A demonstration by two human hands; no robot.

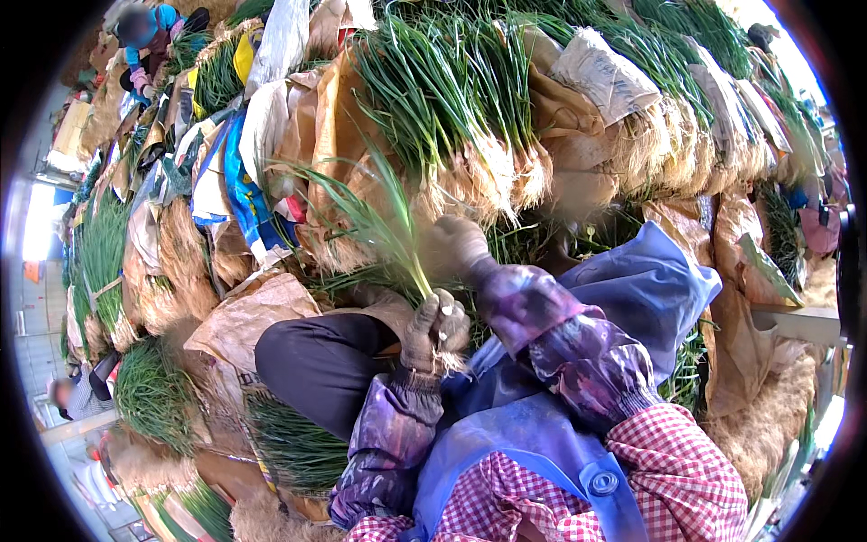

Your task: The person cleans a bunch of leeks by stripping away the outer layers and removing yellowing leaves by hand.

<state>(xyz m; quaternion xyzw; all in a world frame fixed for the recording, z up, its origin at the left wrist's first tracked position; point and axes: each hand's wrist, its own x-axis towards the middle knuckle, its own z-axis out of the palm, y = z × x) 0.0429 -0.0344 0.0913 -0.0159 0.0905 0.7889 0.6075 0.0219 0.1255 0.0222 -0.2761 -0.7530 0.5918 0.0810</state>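
Note:
A small bunch of green onions (408, 248) stands in my gloved left hand (432, 332). My fingers are closed round its pale stems, with the roots hanging out below and the leaves fanning up and to the left. Just right of the stems, my gloved right hand (454, 246) is smeared by motion, so its fingers cannot be made out. Whether it touches the bunch is unclear. Ahead lies a pile of green onions (470, 117), roots toward me, on brown sacking.
More green onions with bushy roots (668, 144) lie at the right under a pale sack (605, 77). Brown sacking (257, 316) and an onion heap (293, 443) are beside my bent leg (316, 361). Another person (149, 41) works at the far left; one more is at the left edge.

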